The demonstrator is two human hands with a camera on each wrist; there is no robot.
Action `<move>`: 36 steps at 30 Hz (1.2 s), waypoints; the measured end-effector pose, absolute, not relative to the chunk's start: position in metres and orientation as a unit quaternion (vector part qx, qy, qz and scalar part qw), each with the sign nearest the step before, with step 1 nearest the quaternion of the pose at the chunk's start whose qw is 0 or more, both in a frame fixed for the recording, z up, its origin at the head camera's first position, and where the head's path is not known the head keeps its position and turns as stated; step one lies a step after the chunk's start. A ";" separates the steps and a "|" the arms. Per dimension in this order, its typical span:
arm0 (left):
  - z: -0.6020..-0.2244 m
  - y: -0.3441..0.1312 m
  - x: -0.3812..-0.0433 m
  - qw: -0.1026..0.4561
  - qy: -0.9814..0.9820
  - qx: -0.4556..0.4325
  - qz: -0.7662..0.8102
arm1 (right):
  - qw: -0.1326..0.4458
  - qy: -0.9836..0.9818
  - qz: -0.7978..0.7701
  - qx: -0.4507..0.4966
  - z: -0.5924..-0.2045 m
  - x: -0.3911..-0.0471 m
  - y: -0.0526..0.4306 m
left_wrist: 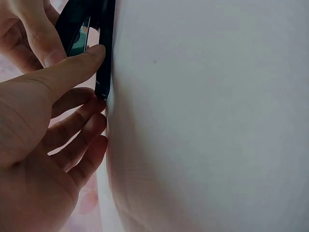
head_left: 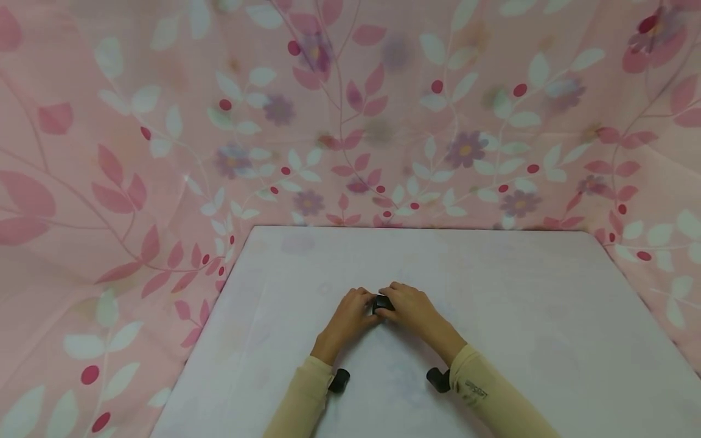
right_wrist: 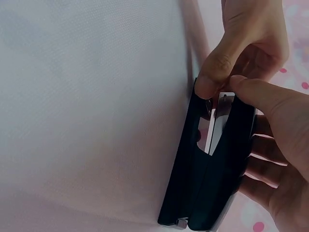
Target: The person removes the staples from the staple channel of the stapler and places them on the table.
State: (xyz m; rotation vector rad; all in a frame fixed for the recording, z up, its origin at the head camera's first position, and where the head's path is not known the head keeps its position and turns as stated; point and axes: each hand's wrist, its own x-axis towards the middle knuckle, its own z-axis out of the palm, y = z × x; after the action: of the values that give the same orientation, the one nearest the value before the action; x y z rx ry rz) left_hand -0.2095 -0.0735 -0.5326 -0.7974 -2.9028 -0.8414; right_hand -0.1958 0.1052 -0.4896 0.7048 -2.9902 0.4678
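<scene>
Stapler [right_wrist: 212,183] rests on the tabletop [head_left: 526,304], left hand [head_left: 349,315] pinching its base [right_wrist: 177,179], right hand [head_left: 414,310] gripping its top [right_wrist: 236,150]. Probably stiff, light, best held there.

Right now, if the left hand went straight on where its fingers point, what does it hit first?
The black stapler: the left hand is touching its near end. Beyond that, likely the right hand; the exact fingertip line and depth are unclear.
</scene>
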 end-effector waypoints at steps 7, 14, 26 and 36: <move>-0.532 -0.075 -0.213 0.006 -0.925 -0.261 -0.275 | 0.024 -0.960 0.151 0.235 -0.491 -0.199 0.103; -0.534 -0.075 -0.214 0.008 -0.923 -0.261 -0.284 | 0.023 -0.957 0.159 0.240 -0.492 -0.201 0.105; -0.530 -0.072 -0.212 0.022 -0.926 -0.265 -0.268 | 0.009 -0.951 0.190 0.243 -0.495 -0.205 0.108; -0.529 -0.069 -0.209 0.027 -0.927 -0.263 -0.266 | 0.029 -0.945 0.213 0.247 -0.498 -0.203 0.111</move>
State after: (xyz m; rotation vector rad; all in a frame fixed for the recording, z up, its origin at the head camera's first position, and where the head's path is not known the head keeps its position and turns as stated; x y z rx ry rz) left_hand -0.2091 -0.0693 -0.5287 -0.8127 -2.8634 -0.8218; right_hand -0.2027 0.1111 -0.4981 0.7623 -2.9145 0.6576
